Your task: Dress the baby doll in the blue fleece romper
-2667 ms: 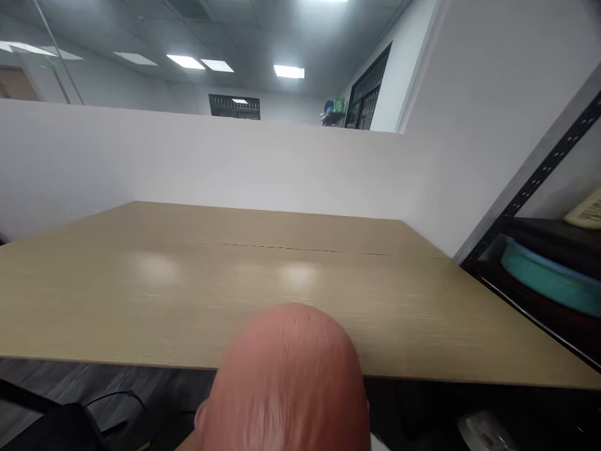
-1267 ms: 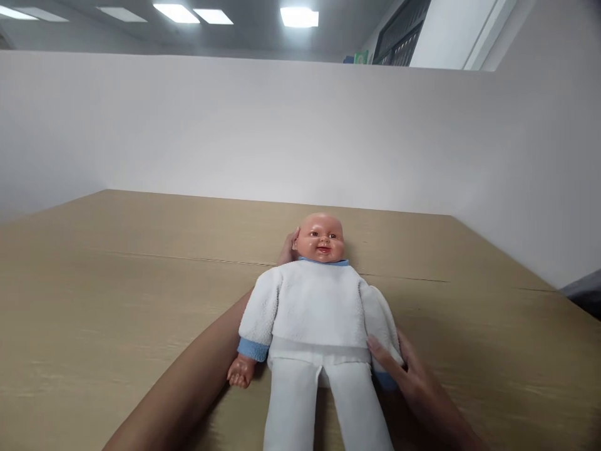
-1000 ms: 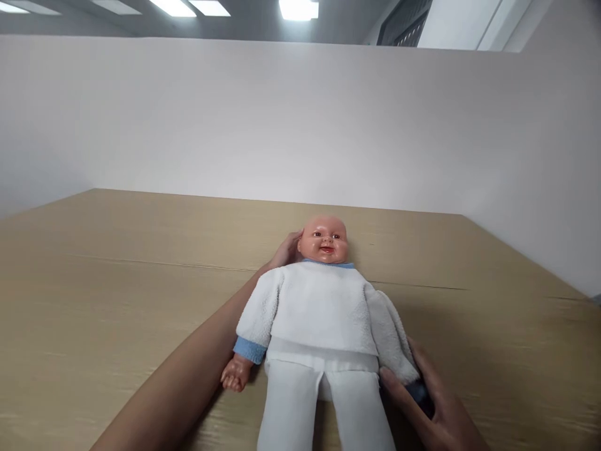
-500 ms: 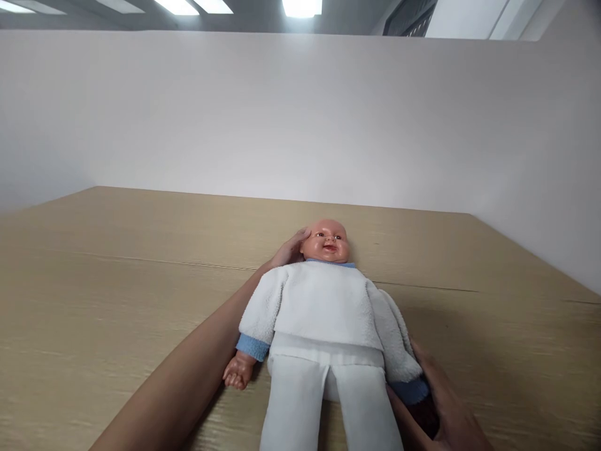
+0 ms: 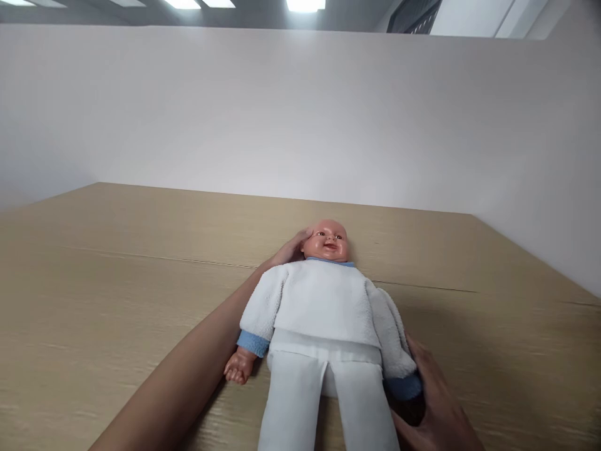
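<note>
The bald head (image 5: 329,238) of a doll (image 5: 323,297) is cupped along one side by the left hand (image 5: 292,249), while the cuffed end of the doll's opposite arm is ringed by the right hand (image 5: 434,394), thumb below and fingers along the outside. How firmly either of the hands is closed cannot be told.

The doll is laid on its back near the middle of the tabletop (image 5: 117,300), with its head pointed toward the far side. It is dressed in a white fleecy top (image 5: 328,316), trimmed in blue at collar and cuffs, and smooth white trousers (image 5: 293,401). The glossy pink head is marked with dark eyes and a red, smiling mouth. One molded fist (image 5: 240,366) is shown bare, beside the left forearm (image 5: 183,363).

Part of the left hand is screened by the doll's head and shoulder. The doll's other fist is lost in shadow inside the right hand, and its lower legs are cut off by the bottom edge.

The pale, wood-grained tabletop is crossed by a thin seam (image 5: 206,261), interrupted by the doll. The far side is bounded by a white wall (image 5: 282,113), above which bright ceiling lights (image 5: 305,5) and a dark barred panel (image 5: 413,17) are only partly seen.
</note>
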The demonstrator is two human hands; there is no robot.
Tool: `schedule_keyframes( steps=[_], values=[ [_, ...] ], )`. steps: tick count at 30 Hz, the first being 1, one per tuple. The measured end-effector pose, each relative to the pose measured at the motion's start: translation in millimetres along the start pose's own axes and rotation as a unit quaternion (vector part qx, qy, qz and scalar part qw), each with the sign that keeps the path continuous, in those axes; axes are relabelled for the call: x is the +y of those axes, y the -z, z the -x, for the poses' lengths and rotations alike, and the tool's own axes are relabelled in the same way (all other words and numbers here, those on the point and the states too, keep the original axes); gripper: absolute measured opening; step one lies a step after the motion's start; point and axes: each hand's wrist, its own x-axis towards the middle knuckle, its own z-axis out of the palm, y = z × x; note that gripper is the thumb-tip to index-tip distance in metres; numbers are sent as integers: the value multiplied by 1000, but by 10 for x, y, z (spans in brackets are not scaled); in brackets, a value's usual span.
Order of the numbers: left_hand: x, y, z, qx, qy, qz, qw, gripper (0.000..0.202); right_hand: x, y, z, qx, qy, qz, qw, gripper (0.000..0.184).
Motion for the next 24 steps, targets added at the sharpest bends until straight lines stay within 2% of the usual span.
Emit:
schedule_keyframes(
  steps=[5, 9, 11, 13, 15, 19, 24],
  values=[
    [30, -11, 21, -15, 1, -20, 1000, 56, -10, -73, -19, 13, 10, 53, 998, 86],
    [47, 131, -29, -2, 19, -14, 1000, 54, -80, -106, -34, 26, 9, 43, 999, 83],
    [66, 237, -52, 45, 13, -9, 999, 49, -112, -111, -41, 30, 21, 36, 999, 81],
    [88, 337, -47, 114, -19, 4, 993, 41, -120, -109, -47, 28, 42, 36, 998, 80],
    [103, 410, 0, 160, -48, 26, 986, 37, -102, -102, -50, 27, 68, 40, 997, 79],
    [86, 431, 230, 159, -79, 41, 983, 40, -44, -85, -60, 39, 107, 50, 992, 78],
    [1, 260, 755, 166, -114, -5, 980, 41, 60, -54, -86, 46, 134, 41, 989, 82]
  ],
)
